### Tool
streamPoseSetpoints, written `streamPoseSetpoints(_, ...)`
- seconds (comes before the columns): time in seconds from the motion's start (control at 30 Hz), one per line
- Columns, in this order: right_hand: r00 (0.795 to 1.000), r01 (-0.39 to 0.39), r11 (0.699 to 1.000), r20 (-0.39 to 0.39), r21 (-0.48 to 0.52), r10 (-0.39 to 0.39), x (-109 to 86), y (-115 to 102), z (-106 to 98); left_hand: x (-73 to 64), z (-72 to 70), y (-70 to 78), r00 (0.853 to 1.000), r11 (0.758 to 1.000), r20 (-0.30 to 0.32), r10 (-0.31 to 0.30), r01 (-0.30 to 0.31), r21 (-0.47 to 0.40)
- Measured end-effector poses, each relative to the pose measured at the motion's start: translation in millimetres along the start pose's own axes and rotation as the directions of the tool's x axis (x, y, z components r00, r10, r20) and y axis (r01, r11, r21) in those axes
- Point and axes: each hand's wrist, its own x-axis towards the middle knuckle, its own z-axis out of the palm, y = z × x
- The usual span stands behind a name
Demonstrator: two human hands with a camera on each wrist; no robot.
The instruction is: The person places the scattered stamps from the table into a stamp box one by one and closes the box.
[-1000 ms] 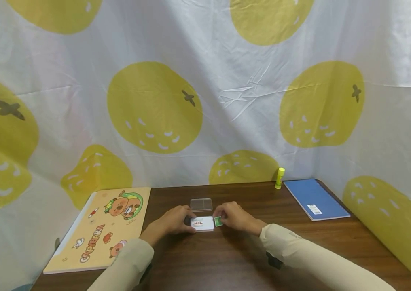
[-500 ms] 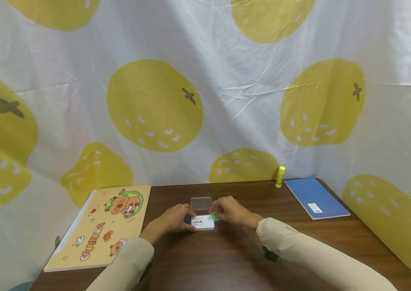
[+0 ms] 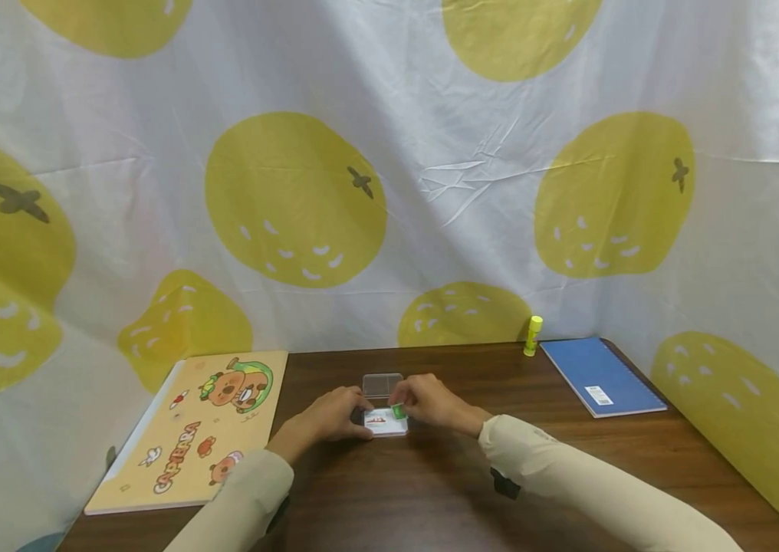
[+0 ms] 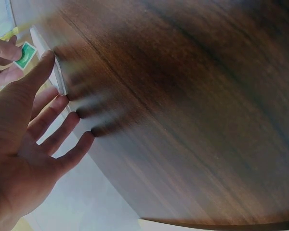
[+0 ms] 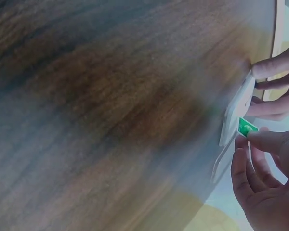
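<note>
A small green stamp (image 3: 399, 412) with a white border is pinched between the thumb and fingertips of my right hand (image 3: 432, 402). It is held over the right part of a flat white card (image 3: 382, 428) that bears a small reddish print and seems to sit in a shallow clear case. My left hand (image 3: 334, 414) grips the left end of that card, thumb on the near edge and fingers on the far one. In the left wrist view the stamp (image 4: 25, 56) tilts up, apart from the card. Just behind the card lies a clear plastic lid (image 3: 382, 384).
A yellow glue stick (image 3: 533, 336) stands at the back of the brown table (image 3: 389, 498). At the right lies a blue notebook (image 3: 593, 372); at the left, a large beige capybara board (image 3: 206, 437). A lemon-patterned curtain (image 3: 458, 253) hangs behind.
My right hand has carried the stamp leftward from beside the card to above its right part. My left hand has stayed on the card.
</note>
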Motion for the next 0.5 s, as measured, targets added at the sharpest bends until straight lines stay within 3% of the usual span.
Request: streamPoseSetpoints(0.5,1.000,-0.018,1.000,-0.020,-0.001,0.018,-3.2,5.6,8.4,0.5,0.5,-0.9,1.000,1.000,0.001,-0.005,0.005,0.016)
